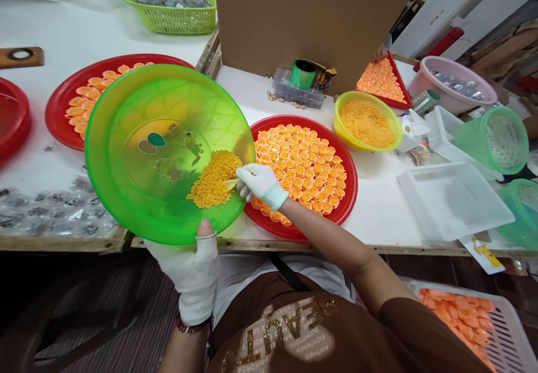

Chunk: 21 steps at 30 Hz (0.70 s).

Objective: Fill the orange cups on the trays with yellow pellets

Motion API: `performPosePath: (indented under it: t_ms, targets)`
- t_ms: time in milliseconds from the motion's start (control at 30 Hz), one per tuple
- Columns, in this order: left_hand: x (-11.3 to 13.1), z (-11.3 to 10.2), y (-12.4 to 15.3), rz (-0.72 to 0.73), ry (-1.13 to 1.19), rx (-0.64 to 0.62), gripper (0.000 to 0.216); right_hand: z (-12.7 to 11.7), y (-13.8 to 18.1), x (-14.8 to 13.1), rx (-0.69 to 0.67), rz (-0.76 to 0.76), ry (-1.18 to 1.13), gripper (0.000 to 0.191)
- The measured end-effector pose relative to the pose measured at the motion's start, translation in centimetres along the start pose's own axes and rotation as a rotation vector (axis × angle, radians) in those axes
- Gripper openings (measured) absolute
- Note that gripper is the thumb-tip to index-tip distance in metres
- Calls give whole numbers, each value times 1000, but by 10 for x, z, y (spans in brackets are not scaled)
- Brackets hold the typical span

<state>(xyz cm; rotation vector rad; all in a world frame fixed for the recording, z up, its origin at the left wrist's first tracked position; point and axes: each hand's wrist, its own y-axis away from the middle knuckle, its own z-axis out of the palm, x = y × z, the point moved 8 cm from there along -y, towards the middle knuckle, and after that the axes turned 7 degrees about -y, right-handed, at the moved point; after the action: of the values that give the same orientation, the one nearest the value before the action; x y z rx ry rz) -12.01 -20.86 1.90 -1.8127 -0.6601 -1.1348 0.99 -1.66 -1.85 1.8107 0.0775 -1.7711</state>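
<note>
A translucent green plate (121,194) is tilted above the table, gripped at its lower rim by my gloved left hand (191,272), thumb over the edge. Small yellow pellets (212,182) lie heaped on its right side. In my gloved right hand (258,182) the fingers are closed on a small pale scoop (232,183), whose tip reaches into the pellets. Below and to the right, a red tray (352,194) bears many small orange cups (302,166) with yellow in them. Another red tray (56,115) with orange cups is partly hidden behind the green plate.
A yellow bowl (397,138) of yellow pellets stands at the right, near clear plastic trays (454,199) and green baskets (506,138). Green tape (303,74) sits before a cardboard panel (311,20). Wrapped pieces (54,213) lie at the left. Another person's hand (381,52) shows behind the panel.
</note>
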Motion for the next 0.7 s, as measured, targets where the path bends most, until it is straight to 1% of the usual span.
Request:
performPosePath:
  t_ms: [33,100,167,233,333,433,467,533,633,700]
  targets:
    - [0,-1,0,8,5,5,88,-2,0,1,-1,29,-68,17]
    - [-2,-2,-1,8,20,6,88,-15,1,-3,12,38,-166,17]
    - [-6,-2,-2,-13,46,2,89,-34,2,-12,42,12,-222,18]
    - [-11,-3,-4,-43,68,3,90,-59,3,-23,98,-40,-235,19]
    - [-16,-3,-5,-71,83,8,90,-98,4,-40,236,-157,-170,20]
    - [-15,-3,-6,-72,79,5,90,-121,1,-49,347,-272,-4,20]
    - [-15,-2,-6,-68,78,2,90,-124,-2,-50,362,-311,69,21]
    - [-13,-2,-7,-58,76,-5,88,-123,-6,-52,348,-414,253,22]
    - [-11,-2,-6,-38,80,-11,88,-110,-4,-57,272,-612,542,21]
    - [-12,-2,-6,-26,93,-6,90,-105,4,-62,255,-711,605,19]
